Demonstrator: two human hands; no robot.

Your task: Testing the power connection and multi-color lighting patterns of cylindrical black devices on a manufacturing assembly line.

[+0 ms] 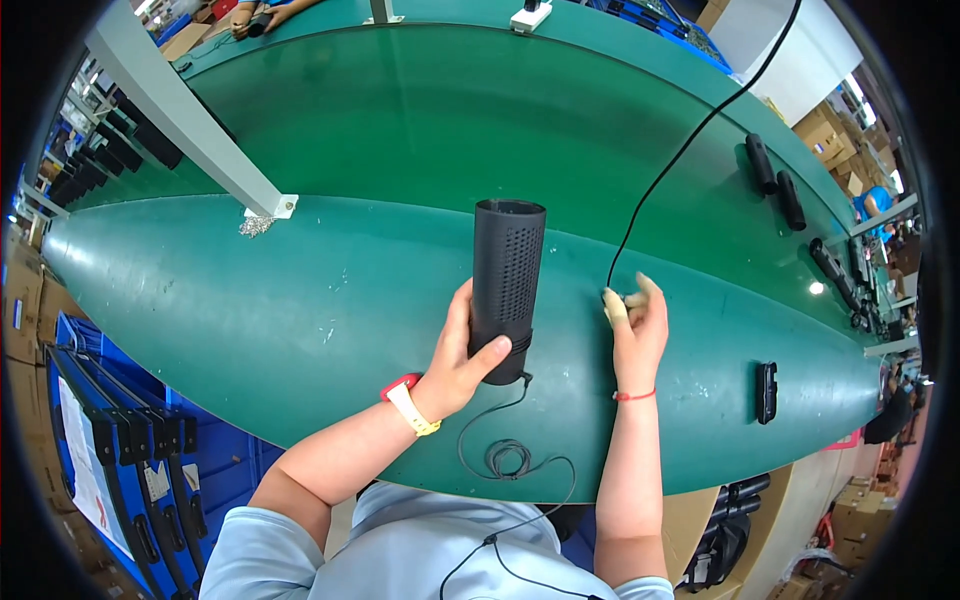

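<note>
My left hand (462,360) grips the lower end of a black cylinder with a perforated side (506,280), holding it nearly upright over the green table (300,300). A thin black cord (505,455) hangs from its base and coils near the table's front edge. My right hand (635,325) pinches the plug end of a black cable (680,150) that runs up and away to the top right. A red band sits on my right wrist, and a watch with a pale strap on my left.
A grey metal post (190,125) slants down to a foot plate at the left. Several black cylinders (775,180) lie along the far right of the conveyor. A small black part (766,392) lies at the right. Blue crates (130,460) stand at the lower left.
</note>
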